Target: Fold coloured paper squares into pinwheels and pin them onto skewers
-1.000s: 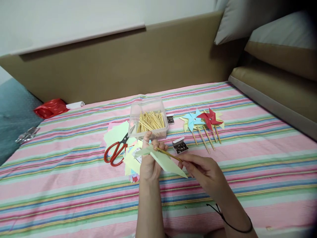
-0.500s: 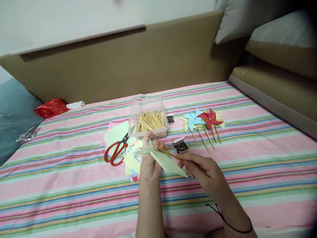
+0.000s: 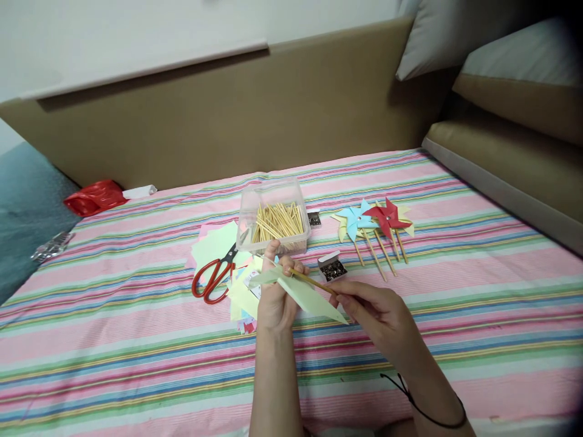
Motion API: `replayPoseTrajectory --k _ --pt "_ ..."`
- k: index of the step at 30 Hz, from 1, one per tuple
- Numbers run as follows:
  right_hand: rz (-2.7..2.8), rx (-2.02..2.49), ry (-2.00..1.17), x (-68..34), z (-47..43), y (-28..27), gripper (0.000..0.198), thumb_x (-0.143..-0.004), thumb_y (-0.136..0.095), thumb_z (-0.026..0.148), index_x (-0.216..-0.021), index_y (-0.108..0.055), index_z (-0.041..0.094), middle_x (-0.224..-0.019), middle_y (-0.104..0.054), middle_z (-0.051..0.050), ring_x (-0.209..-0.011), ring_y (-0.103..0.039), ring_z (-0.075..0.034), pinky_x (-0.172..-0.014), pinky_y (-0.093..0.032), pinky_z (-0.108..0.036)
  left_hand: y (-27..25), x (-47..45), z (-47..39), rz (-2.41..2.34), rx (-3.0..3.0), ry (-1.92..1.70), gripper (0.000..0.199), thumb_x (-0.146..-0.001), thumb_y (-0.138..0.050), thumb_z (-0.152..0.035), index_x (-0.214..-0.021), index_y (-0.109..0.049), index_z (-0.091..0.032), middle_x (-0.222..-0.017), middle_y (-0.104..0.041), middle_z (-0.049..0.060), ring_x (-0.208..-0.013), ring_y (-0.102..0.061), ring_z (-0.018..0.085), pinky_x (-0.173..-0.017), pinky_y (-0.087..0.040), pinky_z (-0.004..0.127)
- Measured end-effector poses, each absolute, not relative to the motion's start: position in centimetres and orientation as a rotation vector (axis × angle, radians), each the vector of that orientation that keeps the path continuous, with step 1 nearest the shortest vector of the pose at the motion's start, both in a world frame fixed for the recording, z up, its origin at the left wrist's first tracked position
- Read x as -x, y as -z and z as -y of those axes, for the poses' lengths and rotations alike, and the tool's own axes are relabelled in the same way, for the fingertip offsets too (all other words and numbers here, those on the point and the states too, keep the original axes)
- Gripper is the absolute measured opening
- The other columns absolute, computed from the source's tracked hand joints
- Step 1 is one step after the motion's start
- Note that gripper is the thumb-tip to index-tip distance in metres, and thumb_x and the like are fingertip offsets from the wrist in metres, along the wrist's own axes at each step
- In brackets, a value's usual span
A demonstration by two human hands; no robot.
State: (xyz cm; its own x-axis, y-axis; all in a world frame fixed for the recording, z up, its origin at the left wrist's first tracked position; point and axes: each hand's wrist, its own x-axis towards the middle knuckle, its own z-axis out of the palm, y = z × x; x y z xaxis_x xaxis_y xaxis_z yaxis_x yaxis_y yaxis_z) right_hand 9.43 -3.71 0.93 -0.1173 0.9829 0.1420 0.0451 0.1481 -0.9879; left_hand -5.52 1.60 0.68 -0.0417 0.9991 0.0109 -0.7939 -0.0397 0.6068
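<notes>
**Almost nothing has moved in half a second: only the long tip of the pale green paper [image 3: 314,300] sits slightly further right**

Left hand [image 3: 276,303] has its fingers bent around the paper, with one digit standing up apart. Right hand [image 3: 373,306] pinches the thin stick [image 3: 314,281] near its lower end. The other end of the stick reaches the left fingers, so I judge that each hand steadies one part. The paper is held above the striped cloth [image 3: 464,291], between both hands, probably so that its points are not bent.

Just beyond the right fingers stands the small box [image 3: 332,269] of dark metal pieces, near enough to be knocked. The clear container [image 3: 294,246] and the paper pile [image 3: 241,300] with scissors [image 3: 228,257] limit the room ahead and left. The pinwheels [image 3: 359,221] lie farther forward, apart from the hands. More room for the elbow seems to be at right, where the cloth runs wide up to the cushions [image 3: 510,164].
</notes>
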Motion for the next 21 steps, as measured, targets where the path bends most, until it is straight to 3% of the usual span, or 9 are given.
replayPoseTrajectory --k 5,11,21 --pt "1.395 1.053 -1.147 -9.54 3.70 -0.90 0.024 -0.089 -0.054 0.024 -0.105 -0.072 0.022 -0.076 -0.068 -0.004 -0.069 -0.060 -0.015 -0.057 -0.046 -0.025 -0.75 5.66 -1.62 -0.522 -0.539 -1.551 0.079 -0.051 -0.089 -0.025 -0.120 -0.051 -0.034 -0.057 -0.047 -0.011 -0.054 -0.050 0.005 -0.059 -0.041 0.020" --pt "1.425 1.030 -1.107 -9.78 3.54 -0.85 0.025 -0.089 -0.056 0.019 -0.106 -0.073 0.024 -0.076 -0.068 -0.002 -0.073 -0.062 -0.015 -0.065 -0.049 -0.026 -0.56 5.72 -1.51 -0.500 -0.520 -1.559 0.066 -0.056 -0.087 -0.026 -0.113 -0.055 -0.031 -0.057 -0.048 -0.011 -0.052 -0.050 0.004 -0.058 -0.042 0.019" --pt "1.432 1.012 -1.140 -10.01 3.69 -0.67 0.026 -0.088 -0.056 0.020 -0.107 -0.073 0.026 -0.072 -0.065 -0.001 -0.069 -0.060 -0.013 -0.061 -0.047 -0.025 -0.74 5.89 -1.44 -0.539 -0.512 -1.545 0.063 -0.054 -0.087 -0.027 -0.109 -0.056 -0.030 -0.055 -0.050 -0.011 -0.052 -0.054 0.005 -0.058 -0.047 0.018"
